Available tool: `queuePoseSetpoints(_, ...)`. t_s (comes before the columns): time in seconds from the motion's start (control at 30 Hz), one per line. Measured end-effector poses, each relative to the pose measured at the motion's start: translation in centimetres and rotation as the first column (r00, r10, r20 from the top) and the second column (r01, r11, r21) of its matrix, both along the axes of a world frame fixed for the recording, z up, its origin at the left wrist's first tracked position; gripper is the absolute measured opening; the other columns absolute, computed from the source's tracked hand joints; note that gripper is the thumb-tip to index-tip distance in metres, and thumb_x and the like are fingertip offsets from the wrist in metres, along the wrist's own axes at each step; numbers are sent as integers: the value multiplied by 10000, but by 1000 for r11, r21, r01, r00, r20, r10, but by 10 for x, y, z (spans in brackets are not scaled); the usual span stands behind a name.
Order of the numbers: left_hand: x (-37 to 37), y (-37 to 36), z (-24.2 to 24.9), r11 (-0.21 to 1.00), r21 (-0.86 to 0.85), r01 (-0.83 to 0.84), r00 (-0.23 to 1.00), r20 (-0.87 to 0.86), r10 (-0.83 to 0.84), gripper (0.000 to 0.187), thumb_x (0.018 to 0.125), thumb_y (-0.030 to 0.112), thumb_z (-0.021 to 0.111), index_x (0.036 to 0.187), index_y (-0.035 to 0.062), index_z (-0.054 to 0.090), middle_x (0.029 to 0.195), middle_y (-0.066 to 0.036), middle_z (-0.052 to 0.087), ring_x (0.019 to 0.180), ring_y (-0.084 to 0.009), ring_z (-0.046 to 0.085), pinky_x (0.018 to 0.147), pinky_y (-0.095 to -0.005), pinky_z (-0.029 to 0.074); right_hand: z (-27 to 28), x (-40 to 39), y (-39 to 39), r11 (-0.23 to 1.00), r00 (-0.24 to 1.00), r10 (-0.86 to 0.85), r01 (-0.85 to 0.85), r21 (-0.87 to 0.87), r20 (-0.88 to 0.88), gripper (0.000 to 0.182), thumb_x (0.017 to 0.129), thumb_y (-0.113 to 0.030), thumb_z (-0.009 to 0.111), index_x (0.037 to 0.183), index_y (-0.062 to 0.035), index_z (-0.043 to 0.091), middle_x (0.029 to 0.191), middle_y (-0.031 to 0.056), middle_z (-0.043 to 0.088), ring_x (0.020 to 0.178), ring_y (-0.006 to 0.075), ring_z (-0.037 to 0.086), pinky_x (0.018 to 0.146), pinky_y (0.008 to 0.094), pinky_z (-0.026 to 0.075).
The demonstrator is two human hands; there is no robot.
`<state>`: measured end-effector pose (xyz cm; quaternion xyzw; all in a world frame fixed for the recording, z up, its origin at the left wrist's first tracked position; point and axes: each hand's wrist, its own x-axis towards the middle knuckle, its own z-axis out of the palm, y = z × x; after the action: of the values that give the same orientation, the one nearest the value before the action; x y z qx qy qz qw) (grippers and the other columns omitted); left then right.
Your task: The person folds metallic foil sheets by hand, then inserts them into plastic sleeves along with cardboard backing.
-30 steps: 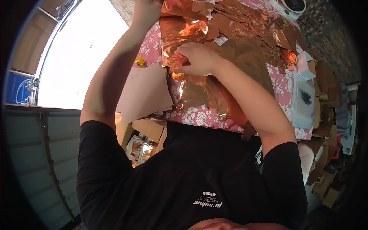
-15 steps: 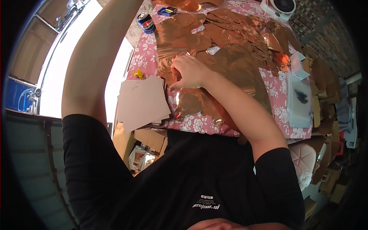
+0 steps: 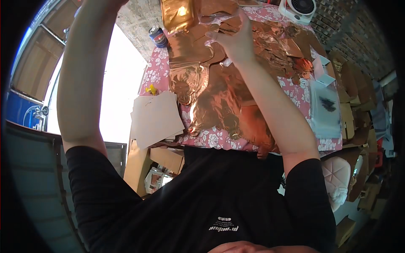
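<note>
My right hand (image 3: 235,39) is raised over the crumpled copper-coloured foil sheets (image 3: 219,97), its thumb and fingers spread and nothing visible between them. My left arm (image 3: 82,76) reaches up and out past the top edge, so its hand is out of view. A shiny gold, rectangular piece (image 3: 179,14) shows at the top; what supports it cannot be seen. Shiny sheets lie in overlapping layers on the pink floral cloth (image 3: 215,137). A stack of pale square cards (image 3: 156,118) sits left of them, with a small yellow item (image 3: 151,89) just above.
A drink can (image 3: 158,36) stands at the table's left edge. A white fan (image 3: 297,10) is at the top right, above a folded white card (image 3: 323,69) and clear plastic sleeves (image 3: 325,109). Cardboard boxes (image 3: 168,159) sit below the near edge.
My right hand has moved up and right, away from the foil near the card stack, and its fingers have spread. My left arm has shifted left. The gold piece has appeared at the top.
</note>
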<state>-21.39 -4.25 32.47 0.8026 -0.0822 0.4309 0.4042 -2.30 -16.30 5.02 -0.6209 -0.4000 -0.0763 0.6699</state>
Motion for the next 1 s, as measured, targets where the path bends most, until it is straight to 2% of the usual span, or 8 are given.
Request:
queuePoseSetpoints(0.1,-26,-41,1,976,-73,204,977,-41,-207,240,1051,126,587,1229,17,706,1115,-76,741,954,-171,683,877,-353,560,27,-10,-3,913,972,235,-225,339,12,569,935,-283,870,1362,29,660,1217,125,770,1034,293,760,922,392,627)
queuePoseSetpoints(0.47,-52,-29,-31,806,-550,217,969,25,-244,319,1134,138,525,1323,-72,673,1294,-178,737,1193,-269,719,1060,-421,586,7,-79,-48,395,312,826,-915,86,-469,242,890,-156,929,1046,-51,778,907,-18,739,847,65,650,772,256,529)
queuePoseSetpoints(0.53,-14,6,-68,117,-432,894,321,435,-841,301,1106,79,515,1315,-73,668,1248,-164,740,1195,-226,691,1081,-361,550,7,-96,-93,602,675,645,-738,-305,-360,166,932,-102,877,1015,-47,744,915,-20,726,874,47,653,779,253,533)
queuePoseSetpoints(0.6,-27,32,-92,123,-550,826,407,431,-806,274,1077,49,538,1293,-62,664,1224,-147,741,1159,-216,697,1055,-357,556,-18,-97,-137,600,621,632,-771,-214,-463,124,948,-41,843,1006,-33,734,904,-10,714,840,35,642,758,235,522)
queuePoseSetpoints(0.63,-56,-6,-82,788,-503,357,900,-41,-434,245,1064,39,565,1276,-42,660,1216,-138,734,1154,-199,701,1022,-336,562,-23,-98,-160,604,624,625,-767,-216,-470,124,948,-41,843,1006,-33,734,904,-10,714,840,35,642,758,235,522)
queuePoseSetpoints(0.67,-28,59,-125,107,-601,792,404,383,-831,273,1079,78,563,1313,-25,660,1288,-177,725,1196,-229,704,1044,-361,560,-26,-98,-183,608,547,589,-785,-120,-594,118,947,-6,827,989,-32,720,913,2,716,823,36,639,744,227,518)
queuePoseSetpoints(0.73,-38,12,-122,824,-555,-114,991,-127,51,221,1121,144,636,1257,-25,680,979,-25,734,872,-93,691,829,-230,552,-26,-95,-219,631,459,536,-775,-25,-709,124,946,28,811,972,-31,705,923,13,717,806,37,636,730,220,515)
queuePoseSetpoints(1.0,10,-10,-160,770,-620,-151,976,-218,16,139,1081,97,684,1184,12,645,969,-37,741,808,-109,716,687,-258,573,-8,-62,-309,821,614,408,-570,-23,-675,147,957,23,783,940,-55,659,938,-2,697,842,72,642,773,252,529)
